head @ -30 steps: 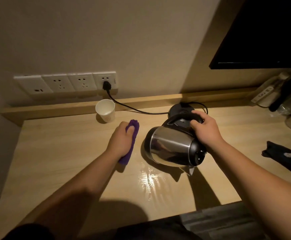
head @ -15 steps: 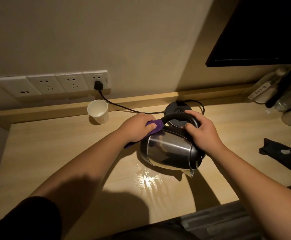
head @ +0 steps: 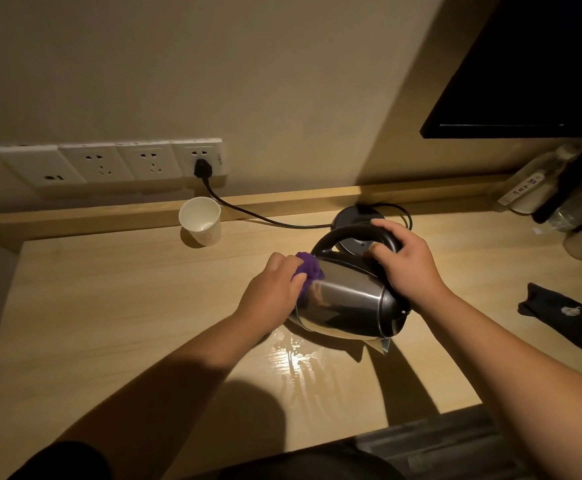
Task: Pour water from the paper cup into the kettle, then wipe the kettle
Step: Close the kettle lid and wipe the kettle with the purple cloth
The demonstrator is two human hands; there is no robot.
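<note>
Your right hand (head: 408, 268) is wrapped around the black handle of the steel kettle (head: 346, 303), fingers curled tight over it, holding the kettle tipped on its side with the spout (head: 384, 345) pointing toward you and down at the wooden desk (head: 116, 306). Your left hand (head: 272, 292) is closed on a purple cloth (head: 308, 270), pressing it against the kettle's base end, just left of your right-hand grip.

Directly under the kettle and toward you from both hands, a wet patch (head: 296, 362) shines on the desk. Behind your right hand sits the black kettle base (head: 355, 216), partly hidden by the handle and your knuckles; its cord (head: 265, 220) runs left to a plug (head: 201, 168) in the wall sockets (head: 109, 164). The paper cup (head: 201, 220) stands upright beyond your left hand, well apart from the cloth, near the back ledge. To the right of your right forearm lies a dark cloth item (head: 563, 320); further right, at the desk's end, are blurred items you cannot make out.
</note>
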